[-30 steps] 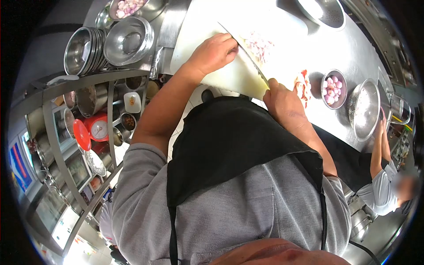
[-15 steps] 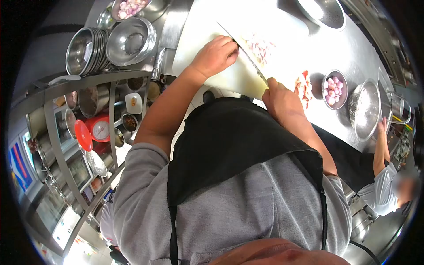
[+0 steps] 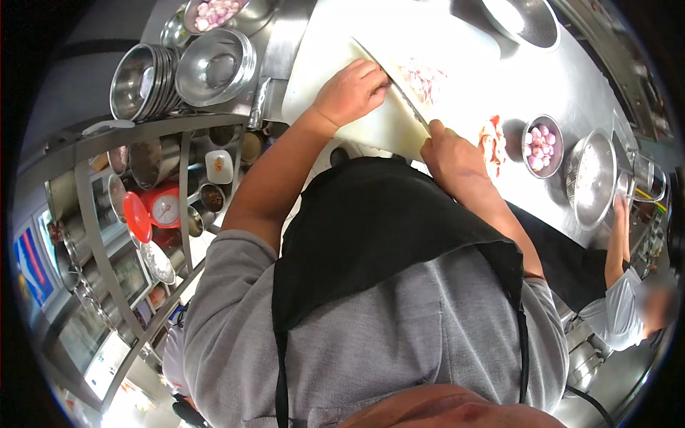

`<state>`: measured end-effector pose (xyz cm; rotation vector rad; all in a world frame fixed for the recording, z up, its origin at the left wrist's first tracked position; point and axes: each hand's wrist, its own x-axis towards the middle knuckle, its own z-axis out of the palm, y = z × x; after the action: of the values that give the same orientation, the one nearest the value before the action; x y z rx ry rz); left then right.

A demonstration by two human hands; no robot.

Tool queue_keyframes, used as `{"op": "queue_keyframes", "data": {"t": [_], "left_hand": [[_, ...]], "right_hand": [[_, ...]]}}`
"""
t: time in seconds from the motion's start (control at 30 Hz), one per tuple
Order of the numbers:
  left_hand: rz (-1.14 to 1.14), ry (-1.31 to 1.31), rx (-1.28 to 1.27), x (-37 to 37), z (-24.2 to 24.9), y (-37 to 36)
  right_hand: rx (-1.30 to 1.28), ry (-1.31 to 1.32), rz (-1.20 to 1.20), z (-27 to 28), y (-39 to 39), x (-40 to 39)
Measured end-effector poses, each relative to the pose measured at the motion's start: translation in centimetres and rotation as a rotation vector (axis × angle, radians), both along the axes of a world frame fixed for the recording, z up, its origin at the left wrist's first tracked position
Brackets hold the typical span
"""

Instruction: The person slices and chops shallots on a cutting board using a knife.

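Note:
My right hand (image 3: 454, 153) is wrapped round the handle of a kitchen knife (image 3: 408, 101), whose long blade slants across the white cutting board (image 3: 308, 89). Close against the near side of the blade, my left hand (image 3: 351, 93) has its fingers curled under; whatever they grip is hidden. Beyond the blade lies a pile of sliced shallots (image 3: 424, 80), partly washed out by glare. Reddish peelings (image 3: 492, 146) lie to the right of my right hand. Farther right stands a small metal bowl (image 3: 529, 165) holding peeled shallots (image 3: 541, 146).
Colanders (image 3: 591, 178) and a large metal bowl (image 3: 524, 25) stand on the steel table at right. Stacked bowls (image 3: 214, 68), a bowl of shallots (image 3: 216, 13) and a cleaver (image 3: 285, 46) lie left. A co-worker (image 3: 619, 299) reaches in from the right.
The knife and both hands have barely shifted. The co-worker's hand has moved slightly at the far-right colander. Otherwise the view has only drifted a little.

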<state>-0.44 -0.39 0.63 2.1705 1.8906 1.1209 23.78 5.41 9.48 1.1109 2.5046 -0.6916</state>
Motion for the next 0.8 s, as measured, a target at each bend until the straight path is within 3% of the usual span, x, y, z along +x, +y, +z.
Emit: {"op": "queue_keyframes", "data": {"t": [0.3,0.37,0.47,0.6,0.67,0.8], "left_hand": [[-0.009,-0.003,0.017,0.0,-0.1,-0.2],[-0.007,0.006,0.01,-0.1,-0.1,0.0],[0.001,0.004,0.026,0.2,0.0,-0.1],[-0.009,0.001,0.035,0.0,0.2,-0.2],[-0.002,0.016,0.033,0.0,0.1,0.0],[-0.01,0.006,0.065,0.2,0.1,0.0]], "right_hand": [[0.02,0.045,0.006,0.1,-0.2,-0.4],[-0.042,-0.079,-0.042,1.8,-0.7,-0.5],[0.002,-0.026,-0.025,-0.7,-0.5,-0.1],[-0.02,0.021,0.008,0.0,-0.1,-0.7],[-0.067,-0.098,-0.046,1.5,-0.4,-0.8],[-0.041,-0.034,-0.03,-0.6,0.0,-0.8]]}}
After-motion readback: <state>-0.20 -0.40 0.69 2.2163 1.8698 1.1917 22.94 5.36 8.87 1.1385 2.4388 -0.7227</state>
